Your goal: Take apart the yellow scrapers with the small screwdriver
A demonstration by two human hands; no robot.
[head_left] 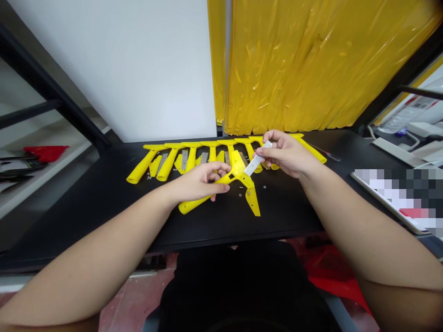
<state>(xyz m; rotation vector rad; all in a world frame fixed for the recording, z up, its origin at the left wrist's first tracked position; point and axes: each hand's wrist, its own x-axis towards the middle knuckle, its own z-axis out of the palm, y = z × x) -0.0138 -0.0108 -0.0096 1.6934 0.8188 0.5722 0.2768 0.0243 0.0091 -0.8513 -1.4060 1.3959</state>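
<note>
My left hand [204, 182] is closed around the shaft of a yellow plastic scraper handle [238, 169], its wide head pointing right. My right hand [285, 152] pinches a flat metal blade [256, 160] at its upper end. The blade's lower end is at the handle's head; whether it touches cannot be told. Just below the head, a small yellow cover plate [254, 202] with holes lies on the black table [207, 226]. Close by are a few tiny nuts and a screw [241, 187].
Behind my hands runs a row of several yellow handles [168, 166], with metal blades [184, 159] and yellow plates between them. A thin screwdriver [328, 154] lies at back right. A white panel [138, 69] and a yellow plastic-wrapped panel [294, 69] stand behind the table.
</note>
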